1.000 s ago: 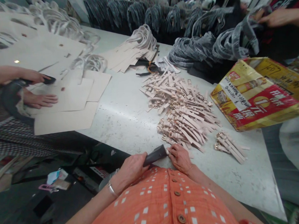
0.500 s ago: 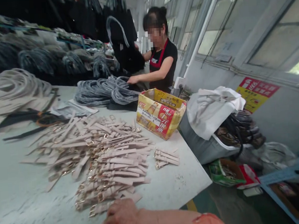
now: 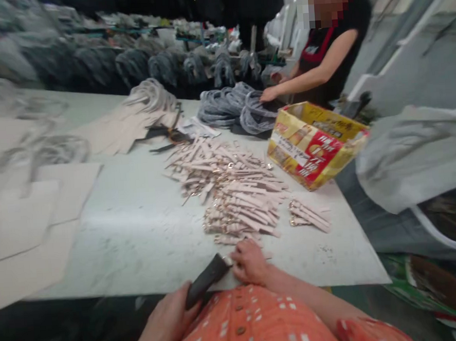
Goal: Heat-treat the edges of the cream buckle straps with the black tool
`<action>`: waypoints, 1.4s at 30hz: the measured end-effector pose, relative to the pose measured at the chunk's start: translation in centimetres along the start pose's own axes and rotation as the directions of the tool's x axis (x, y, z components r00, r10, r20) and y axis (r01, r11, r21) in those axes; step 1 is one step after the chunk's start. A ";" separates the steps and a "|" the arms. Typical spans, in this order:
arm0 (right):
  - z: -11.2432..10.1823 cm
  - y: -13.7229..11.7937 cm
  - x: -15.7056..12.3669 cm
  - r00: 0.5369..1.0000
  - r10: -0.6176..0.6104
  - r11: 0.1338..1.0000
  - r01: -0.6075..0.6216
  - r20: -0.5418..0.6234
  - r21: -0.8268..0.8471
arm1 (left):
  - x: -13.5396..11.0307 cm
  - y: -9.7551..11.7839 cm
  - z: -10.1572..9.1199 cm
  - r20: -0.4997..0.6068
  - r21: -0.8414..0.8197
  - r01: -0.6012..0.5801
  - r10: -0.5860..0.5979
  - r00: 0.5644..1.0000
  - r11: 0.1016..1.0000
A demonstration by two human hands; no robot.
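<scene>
My left hand [image 3: 165,318] is closed round the near end of a dark flat tool [image 3: 207,279] at the table's front edge. The tool's far tip meets my right hand [image 3: 249,262], whose fingers pinch something small and pale that I cannot make out. Just beyond my right hand lies a big heap of pale pink straps with gold buckles [image 3: 233,191]. A small separate bunch of the same straps [image 3: 308,213] lies to the right of the heap.
A yellow and red carton [image 3: 317,142] stands at the table's right end. Another person's hand [image 3: 268,93] rests on grey strap bundles [image 3: 232,106]. Beige sheets [image 3: 30,223] cover the left side. A grey bin with white cloth [image 3: 413,164] sits right of the table [image 3: 139,232].
The view swung right and up to the other person, then back down to the table. My hands have stayed at the front edge, holding the dark tool.
</scene>
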State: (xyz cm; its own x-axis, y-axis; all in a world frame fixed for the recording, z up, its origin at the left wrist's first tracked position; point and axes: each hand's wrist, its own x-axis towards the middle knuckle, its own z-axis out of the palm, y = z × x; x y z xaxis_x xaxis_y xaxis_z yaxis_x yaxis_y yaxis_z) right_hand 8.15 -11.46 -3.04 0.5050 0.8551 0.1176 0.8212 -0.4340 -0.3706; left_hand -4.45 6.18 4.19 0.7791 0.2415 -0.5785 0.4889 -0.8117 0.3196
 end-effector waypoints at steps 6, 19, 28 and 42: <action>-0.5 -0.1 -0.5 0.999 -0.004 0.994 -0.001 0.044 0.106 | -3.1 -1.2 -0.1 -0.036 0.064 0.012 -0.010 0.999 0.998; -0.6 0.4 -0.7 0.995 -0.044 0.995 0.036 0.087 0.091 | -2.8 -1.4 0.2 -0.066 0.073 -0.012 0.017 0.998 0.997; 1.1 1.2 -1.5 0.993 0.022 0.954 0.015 -0.117 0.300 | -2.7 -1.6 0.4 -0.063 0.088 -0.011 0.017 0.998 0.996; 0.6 1.6 -1.4 0.992 -0.008 0.928 0.055 -0.126 0.369 | -2.3 -1.0 -0.4 -0.008 0.049 0.020 -0.019 1.000 0.999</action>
State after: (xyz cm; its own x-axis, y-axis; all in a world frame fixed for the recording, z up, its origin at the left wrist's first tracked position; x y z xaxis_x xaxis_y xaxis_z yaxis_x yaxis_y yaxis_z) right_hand 8.60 -13.14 -4.34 0.5276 0.8161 0.2359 0.6913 -0.2511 -0.6775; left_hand -6.59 6.60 5.54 0.7726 0.2614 -0.5785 0.4845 -0.8317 0.2711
